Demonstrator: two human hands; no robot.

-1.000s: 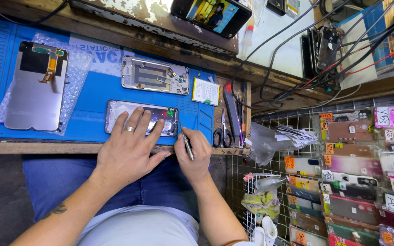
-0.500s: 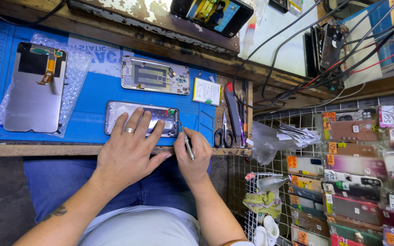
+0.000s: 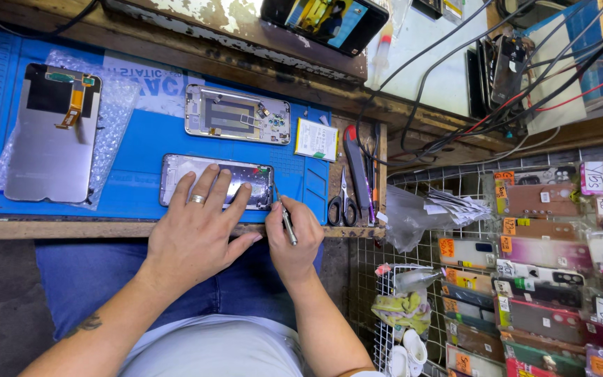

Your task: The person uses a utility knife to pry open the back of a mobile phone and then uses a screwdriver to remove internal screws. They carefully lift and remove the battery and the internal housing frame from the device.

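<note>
**Opened phone pinned flat while a thin tool meets its corner**

The opened phone [image 3: 216,181] lies flat near the front edge of the blue work mat [image 3: 141,132]. The left hand [image 3: 197,230] lies on top of the phone, its fingers [image 3: 207,183] spread and pressed flat on it, not curled around anything. Just beside the phone's right end, the right hand [image 3: 294,237] has its fingers clenched on a thin metal tool [image 3: 285,215], whose tip touches the phone's right lower corner.

Beyond the phone, farther back on the mat, lies a second phone frame [image 3: 237,123] with its insides showing. To the phone's left, a display panel [image 3: 54,132] with an orange flex cable rests on bubble wrap [image 3: 116,115]. To the phone's right, off the mat, scissors [image 3: 343,202] lie on the wooden tabletop [image 3: 71,230]. Farther right of the phone, phone cases [image 3: 546,265] hang on a wire rack.
</note>
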